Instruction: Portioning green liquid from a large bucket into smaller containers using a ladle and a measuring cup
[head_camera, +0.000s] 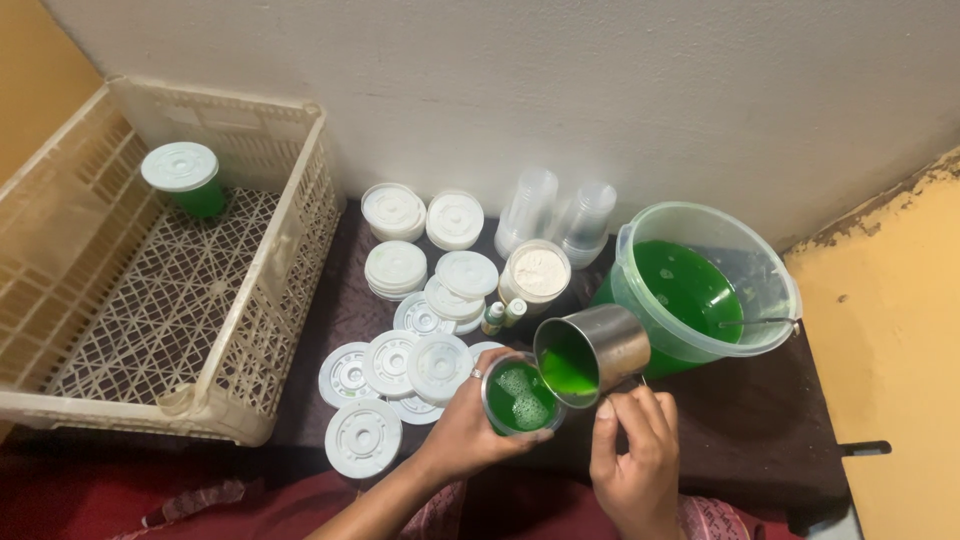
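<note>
From the head view, the left hand (470, 425) wraps its fingers closed around a clear cup (520, 398) of foamy green liquid above the dark counter (740, 420), while the right hand (632, 455) grips a tilted steel mug (592, 352) pouring into it. Tilting further could overflow the nearly full cup onto the white lids (400, 365) just beside it.
</note>
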